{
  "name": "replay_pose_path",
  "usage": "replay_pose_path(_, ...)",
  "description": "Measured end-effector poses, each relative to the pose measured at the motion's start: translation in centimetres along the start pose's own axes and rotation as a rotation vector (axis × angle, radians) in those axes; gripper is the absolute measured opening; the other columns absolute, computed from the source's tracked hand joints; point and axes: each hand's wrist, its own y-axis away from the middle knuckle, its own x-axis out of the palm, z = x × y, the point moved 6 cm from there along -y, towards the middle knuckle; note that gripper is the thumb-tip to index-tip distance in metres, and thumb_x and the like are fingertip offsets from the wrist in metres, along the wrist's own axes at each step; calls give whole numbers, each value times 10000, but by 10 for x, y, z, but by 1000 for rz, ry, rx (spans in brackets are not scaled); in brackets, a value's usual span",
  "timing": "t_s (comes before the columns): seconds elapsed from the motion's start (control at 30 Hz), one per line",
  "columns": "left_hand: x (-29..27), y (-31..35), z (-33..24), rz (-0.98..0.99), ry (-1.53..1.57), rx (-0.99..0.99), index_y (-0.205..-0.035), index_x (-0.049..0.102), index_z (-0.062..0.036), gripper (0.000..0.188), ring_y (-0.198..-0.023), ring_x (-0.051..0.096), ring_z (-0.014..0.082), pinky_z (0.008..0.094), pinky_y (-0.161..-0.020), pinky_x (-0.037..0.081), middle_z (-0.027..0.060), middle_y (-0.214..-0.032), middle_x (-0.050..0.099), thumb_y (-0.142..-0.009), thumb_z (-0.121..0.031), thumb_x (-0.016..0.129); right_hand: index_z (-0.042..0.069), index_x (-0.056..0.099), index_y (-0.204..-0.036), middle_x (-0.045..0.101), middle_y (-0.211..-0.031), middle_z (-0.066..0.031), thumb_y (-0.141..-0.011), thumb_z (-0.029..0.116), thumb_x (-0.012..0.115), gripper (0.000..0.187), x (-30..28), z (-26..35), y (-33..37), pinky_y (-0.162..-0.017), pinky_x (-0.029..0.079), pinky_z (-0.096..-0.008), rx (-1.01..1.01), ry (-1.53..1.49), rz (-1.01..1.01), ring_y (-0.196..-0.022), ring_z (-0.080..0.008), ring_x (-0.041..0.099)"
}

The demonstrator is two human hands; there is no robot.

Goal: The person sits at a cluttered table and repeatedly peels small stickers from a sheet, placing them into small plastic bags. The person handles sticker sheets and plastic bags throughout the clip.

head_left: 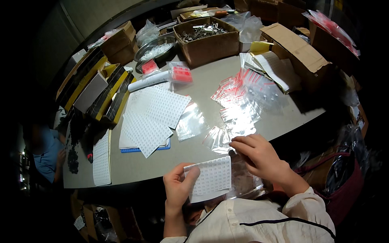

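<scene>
My left hand [180, 186] is closed on a white sticker sheet [212, 178] printed with rows of small marks, the thumb lying across its face. The sheet is held up before my body, just off the table's front edge. To its upper right, my right hand [259, 156] has its fingers bent and pressed together; what they pinch, if anything, is too small to tell. Its fingertips are by a clear zip bag [219, 139] at the near side of the table. Above that hand, more clear zip bags [239, 117] with red strips lie in an overlapping spread.
Printed sheets [156, 107] lie left of centre, by a loose clear bag [191, 123] and a white roll [150, 80]. Behind are a bowl of clear pieces [158, 50] and a carton of metal parts [208, 40]. Black-yellow boxes [101, 91] stand left; a person [48, 154] is beyond.
</scene>
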Motion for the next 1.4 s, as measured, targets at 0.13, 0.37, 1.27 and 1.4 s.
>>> replay_pose_path(0.13,4,2,2,-4,17,-8,-1019,708,62,145,-753,647,86,215,-681,504,59,-848,711,-918,-42,711,41,632,-1122,650,-1116,-103,-766,1,702,365,5,2,0,-880,476,-395,-61,-101,38,-1006,-303,609)
replay_pose_path(0.37,11,5,2,4,-86,81,-1015,714,60,134,-754,641,82,215,-682,500,52,-848,707,-913,-26,706,52,606,-1037,599,-1002,-94,-693,-10,730,370,8,17,-7,-824,470,-392,-134,-15,-26,-932,-301,578)
replay_pose_path(1.27,-51,-5,-5,-154,318,6,-1024,671,55,143,-605,448,-9,153,-557,300,-33,-759,606,-927,-49,689,3,581,-971,651,-786,-196,-849,343,747,398,1,-22,-47,-715,493,-486,2,30,388,-814,-404,649)
replay_pose_path(1.4,-53,-11,-11,-262,340,78,-1018,667,51,142,-630,502,12,157,-584,345,1,-784,636,-935,-63,685,26,583,-1059,648,-744,-157,-917,324,697,350,-9,-30,-34,-654,463,-477,-16,122,158,-791,-355,654)
